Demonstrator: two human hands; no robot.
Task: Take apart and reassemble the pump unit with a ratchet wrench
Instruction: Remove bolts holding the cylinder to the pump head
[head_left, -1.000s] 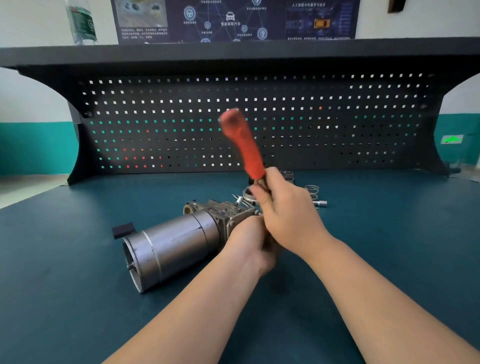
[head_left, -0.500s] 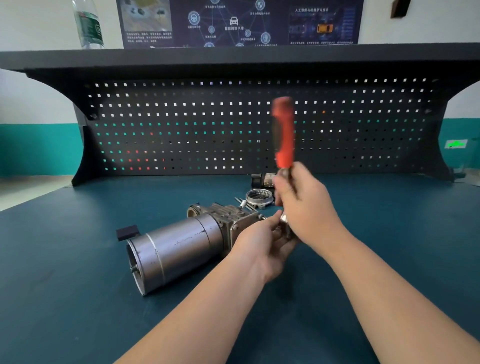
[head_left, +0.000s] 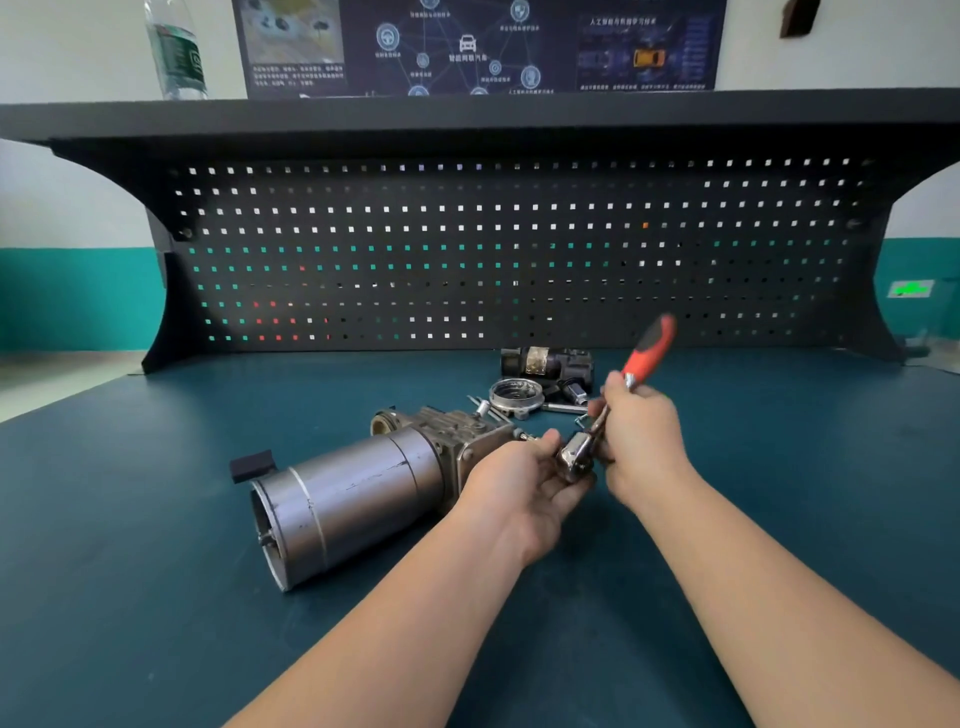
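Two hands meet just right of the pump unit (head_left: 363, 488), which lies on its side on the teal counter (head_left: 130, 519). The right hand (head_left: 641, 447) is curled round the metal shank of the ratchet wrench (head_left: 613, 410), whose red handle tilts up and away from the pump unit. The left hand (head_left: 524, 480) cups the wrench's chrome head with fingers bent under it. Behind the pump unit lie a metal ring (head_left: 516, 396) and a dark component (head_left: 548, 362).
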